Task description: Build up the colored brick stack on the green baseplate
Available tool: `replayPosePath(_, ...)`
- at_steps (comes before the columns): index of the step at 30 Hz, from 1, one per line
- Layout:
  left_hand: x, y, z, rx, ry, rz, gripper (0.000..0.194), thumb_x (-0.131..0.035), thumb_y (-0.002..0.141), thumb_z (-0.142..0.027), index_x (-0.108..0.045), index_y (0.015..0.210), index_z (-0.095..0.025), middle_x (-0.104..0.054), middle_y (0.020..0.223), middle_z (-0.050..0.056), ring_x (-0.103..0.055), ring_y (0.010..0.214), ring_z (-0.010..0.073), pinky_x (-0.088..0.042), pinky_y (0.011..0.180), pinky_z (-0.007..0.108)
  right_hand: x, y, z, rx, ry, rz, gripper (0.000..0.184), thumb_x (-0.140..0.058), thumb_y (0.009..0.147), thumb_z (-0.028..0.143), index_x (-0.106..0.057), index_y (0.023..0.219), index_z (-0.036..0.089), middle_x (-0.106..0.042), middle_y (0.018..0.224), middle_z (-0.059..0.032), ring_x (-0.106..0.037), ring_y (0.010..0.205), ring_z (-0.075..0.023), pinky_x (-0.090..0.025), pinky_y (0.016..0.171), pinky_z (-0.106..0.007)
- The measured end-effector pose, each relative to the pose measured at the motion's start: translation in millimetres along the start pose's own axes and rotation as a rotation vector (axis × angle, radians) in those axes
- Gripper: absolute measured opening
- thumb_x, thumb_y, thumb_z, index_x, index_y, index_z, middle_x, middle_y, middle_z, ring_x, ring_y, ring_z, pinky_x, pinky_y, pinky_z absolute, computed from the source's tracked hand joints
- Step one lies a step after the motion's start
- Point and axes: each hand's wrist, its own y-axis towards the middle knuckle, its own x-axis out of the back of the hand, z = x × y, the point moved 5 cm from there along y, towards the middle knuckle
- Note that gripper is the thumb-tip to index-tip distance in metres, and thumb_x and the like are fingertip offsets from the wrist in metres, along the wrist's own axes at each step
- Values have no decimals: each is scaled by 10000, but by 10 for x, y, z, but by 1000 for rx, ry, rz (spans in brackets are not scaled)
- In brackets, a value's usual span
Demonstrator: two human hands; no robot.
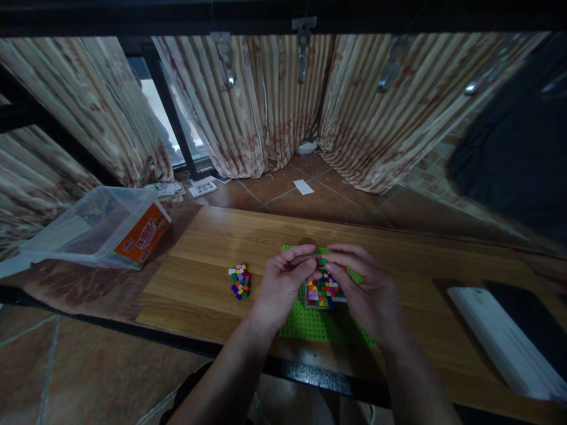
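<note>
"What's that under the hands?"

"A patch of little coloured bricks (319,293), lying on the green studded board (305,326), near side of the table (190,283)."

"Heavy, you think?"

"Light, I'd say, and stiff like hard plastic. Smooth faces could slip; I'd take the patch by its opposite sides, low down, so nothing pops loose."

"And the fingers?"

"The left hand (281,283) comes in from the left, the right hand (370,289) from the right, thumbs and forefingers bent close together over the patch's far part. There's a green bit (323,261) between them, but from here I can't tell whether either hand grips it."

"Those loose bricks (240,281) off to the left?"

"Tiny, so fingertips only, by two opposite faces. Farther left sits the clear bin (100,233); over right, a white box-like thing (496,336)."
</note>
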Motion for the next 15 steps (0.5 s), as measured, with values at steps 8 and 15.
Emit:
replayPosePath(8, 193, 91, 30, -205, 564, -153, 230, -616, 877, -203, -716, 1080, -162, -736, 1031, 73, -679, 912, 192, -531, 845, 312, 185, -5, -396, -168, -133, -75, 219, -596, 891, 366, -758, 911, 220, -717, 1040, -85, -668, 999, -249, -507, 938, -445)
replayPosePath(15, -28, 32, -11, -318, 970, -26, 273, -566, 925, -190, -701, 1162, -185, -713, 1194, 76, -636, 1146, 234, -463, 1070, 383, 21, -14, -397, -174, -152, 30, 246, -546, 899, 339, -756, 913, 213, -715, 1031, -83, -661, 1000, -232, -504, 939, -401)
